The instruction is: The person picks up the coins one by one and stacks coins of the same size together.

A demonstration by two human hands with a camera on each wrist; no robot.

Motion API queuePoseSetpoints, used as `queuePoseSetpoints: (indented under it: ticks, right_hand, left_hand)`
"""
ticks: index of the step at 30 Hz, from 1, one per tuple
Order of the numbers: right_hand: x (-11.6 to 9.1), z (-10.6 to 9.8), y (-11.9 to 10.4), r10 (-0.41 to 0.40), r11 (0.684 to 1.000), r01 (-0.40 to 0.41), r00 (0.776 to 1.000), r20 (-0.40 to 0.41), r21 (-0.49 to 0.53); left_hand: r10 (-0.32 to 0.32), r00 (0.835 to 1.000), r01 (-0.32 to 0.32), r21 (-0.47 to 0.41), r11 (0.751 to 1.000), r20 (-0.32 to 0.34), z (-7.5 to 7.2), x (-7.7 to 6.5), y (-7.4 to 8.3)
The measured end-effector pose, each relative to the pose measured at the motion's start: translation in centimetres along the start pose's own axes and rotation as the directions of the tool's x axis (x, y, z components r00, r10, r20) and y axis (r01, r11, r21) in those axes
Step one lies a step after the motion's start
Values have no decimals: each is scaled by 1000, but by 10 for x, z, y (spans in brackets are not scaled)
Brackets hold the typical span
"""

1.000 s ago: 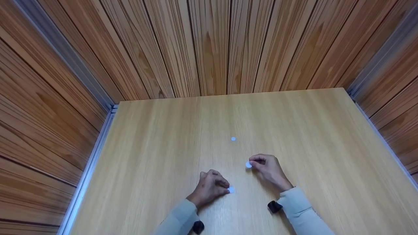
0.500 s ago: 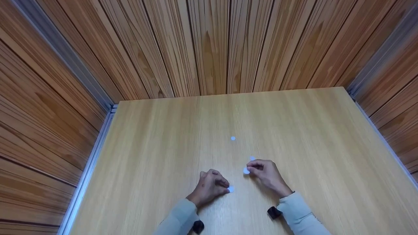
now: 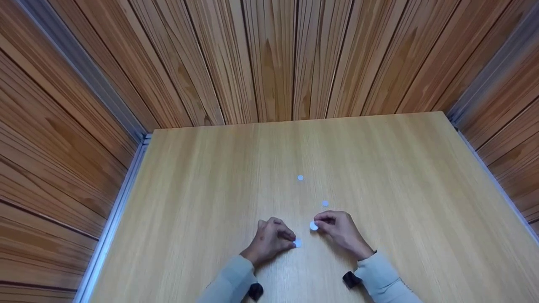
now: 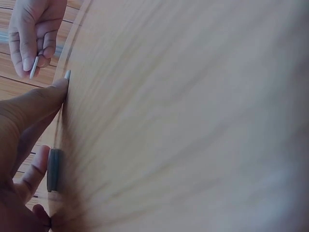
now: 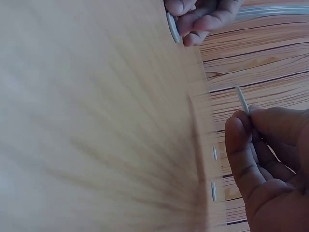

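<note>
My left hand [image 3: 271, 240] pinches a small white disc [image 3: 297, 243] between thumb and fingertip, close to the tabletop. My right hand [image 3: 341, 231] pinches another white disc [image 3: 314, 226] by its edge; in the right wrist view this disc [image 5: 243, 99] stands off the table surface. The two held discs are a short way apart. Two more white discs lie flat on the table: one [image 3: 325, 203] just beyond my right hand, one [image 3: 300, 177] farther back. A dark, thick round piece [image 4: 54, 170] shows by my left fingers in the left wrist view; what it is, I cannot tell.
A light wooden table [image 3: 202, 181] spans the area under both hands. Plank-patterned walls [image 3: 269, 63] enclose its back and sides, with metal rails [image 3: 113, 219] along the side edges. Black wrist devices [image 3: 351, 279] sit under both sleeves.
My right hand has moved nearer and slightly left with its disc, toward my left hand. The disc lying beyond it has come into sight. My left hand stays put.
</note>
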State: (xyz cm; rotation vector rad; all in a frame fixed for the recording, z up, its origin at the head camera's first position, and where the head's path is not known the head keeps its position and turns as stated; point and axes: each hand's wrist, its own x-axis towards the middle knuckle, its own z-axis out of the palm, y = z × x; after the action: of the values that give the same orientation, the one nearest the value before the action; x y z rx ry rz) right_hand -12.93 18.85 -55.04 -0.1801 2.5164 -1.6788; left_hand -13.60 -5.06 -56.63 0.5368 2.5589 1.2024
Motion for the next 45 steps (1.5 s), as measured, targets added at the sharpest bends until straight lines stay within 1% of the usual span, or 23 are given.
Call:
queuePoseSetpoints:
  ticks: [8, 15, 20, 26, 29, 31, 36, 38, 41, 45]
  right_hand:
    - [-5, 8, 0, -17, 999, 19, 999, 42, -30]
    - [-10, 14, -1, -17, 1000, 16, 995, 103, 11]
    - [-12, 19, -3, -25, 1000, 27, 991, 133, -8]
    - [-12, 25, -3, -10, 1000, 12, 987, 161, -8]
    - [-12, 28, -3, -16, 1000, 20, 986, 168, -22]
    - [-12, 30, -3, -23, 999, 31, 985, 170, -40]
    - [-13, 33, -4, -54, 996, 66, 983, 176, -64]
    - [-13, 34, -4, -57, 996, 68, 982, 180, -56]
    - [-13, 34, -5, -43, 998, 50, 981, 190, -34]
    - [-14, 34, -6, -20, 1000, 17, 975, 220, 16]
  left_hand:
    - [35, 999, -35, 7, 999, -3, 1, -1, -1]
    - [38, 999, -37, 38, 999, -18, 2, -1, 0]
    - [41, 999, -40, 37, 999, -26, 2, -1, 0]
    - [16, 1000, -16, 19, 1000, -15, 2, -1, 0]
    - [10, 1000, -9, 17, 1000, -10, 2, -1, 0]
    - [16, 1000, -15, 17, 1000, -13, 2, -1, -1]
    - [65, 998, -65, 12, 998, -24, 3, -3, -2]
    - [80, 996, -79, 15, 997, -27, 3, -3, -3]
    - [81, 996, -80, 21, 997, -31, 3, -3, -3]
    - [64, 998, -63, 20, 998, -21, 2, -2, -3]
